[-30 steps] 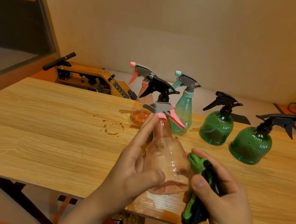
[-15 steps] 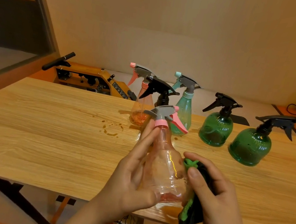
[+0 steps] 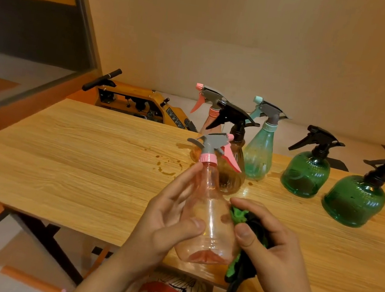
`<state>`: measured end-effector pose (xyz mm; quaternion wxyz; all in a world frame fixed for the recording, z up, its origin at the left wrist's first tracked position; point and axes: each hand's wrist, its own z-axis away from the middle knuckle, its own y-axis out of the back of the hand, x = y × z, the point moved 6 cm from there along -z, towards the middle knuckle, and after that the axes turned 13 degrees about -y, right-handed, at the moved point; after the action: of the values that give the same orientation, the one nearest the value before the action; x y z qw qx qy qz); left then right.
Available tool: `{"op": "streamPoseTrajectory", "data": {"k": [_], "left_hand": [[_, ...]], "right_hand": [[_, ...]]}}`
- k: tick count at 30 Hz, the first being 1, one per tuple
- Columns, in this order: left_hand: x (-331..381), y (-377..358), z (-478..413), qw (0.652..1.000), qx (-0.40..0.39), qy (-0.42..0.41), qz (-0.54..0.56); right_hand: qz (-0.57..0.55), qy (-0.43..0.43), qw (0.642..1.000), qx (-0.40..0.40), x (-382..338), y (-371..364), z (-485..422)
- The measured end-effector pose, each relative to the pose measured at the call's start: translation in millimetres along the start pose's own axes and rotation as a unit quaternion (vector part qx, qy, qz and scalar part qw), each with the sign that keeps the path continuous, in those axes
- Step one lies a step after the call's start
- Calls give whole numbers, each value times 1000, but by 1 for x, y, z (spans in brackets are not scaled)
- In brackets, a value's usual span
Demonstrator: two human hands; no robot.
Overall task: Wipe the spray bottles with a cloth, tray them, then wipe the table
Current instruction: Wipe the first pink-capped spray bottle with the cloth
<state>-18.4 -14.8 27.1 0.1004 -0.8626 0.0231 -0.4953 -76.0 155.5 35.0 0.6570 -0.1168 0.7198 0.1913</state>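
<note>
My left hand (image 3: pixel 169 220) grips a clear pink spray bottle (image 3: pixel 209 221) with a grey and pink trigger head, held upright above the table's near edge. My right hand (image 3: pixel 271 249) holds a green and black cloth (image 3: pixel 248 230) bunched against the bottle's right side. Behind stand a brown bottle with a black head (image 3: pixel 232 167), a pink bottle (image 3: pixel 209 118), a teal bottle (image 3: pixel 260 151) and two round green bottles (image 3: pixel 307 171) (image 3: pixel 354 199) with black heads.
The wooden table (image 3: pixel 70 164) has a brown ring stain (image 3: pixel 168 167) left of the bottles. A yellow machine (image 3: pixel 140 104) with a black handle sits behind the table's far edge. A wall stands behind and a glass partition at the left.
The pink bottle has risen and come upright in my left hand. My right hand with the cloth has slid up along the bottle's right side.
</note>
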Motion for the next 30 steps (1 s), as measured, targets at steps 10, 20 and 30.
{"op": "streamPoseTrajectory", "data": {"k": [10,20,30], "left_hand": [[6,39,-10,999,27,-22,-41],[1,66,-3,976,92,-71,-182],[-9,81,2,974,98,-81,-186]], "right_hand": [[74,44,996,-27,-4,-42,-17],[160,38,986,-15,6,-77,-48],[130,1,990,-63,28,-83,-75]]}}
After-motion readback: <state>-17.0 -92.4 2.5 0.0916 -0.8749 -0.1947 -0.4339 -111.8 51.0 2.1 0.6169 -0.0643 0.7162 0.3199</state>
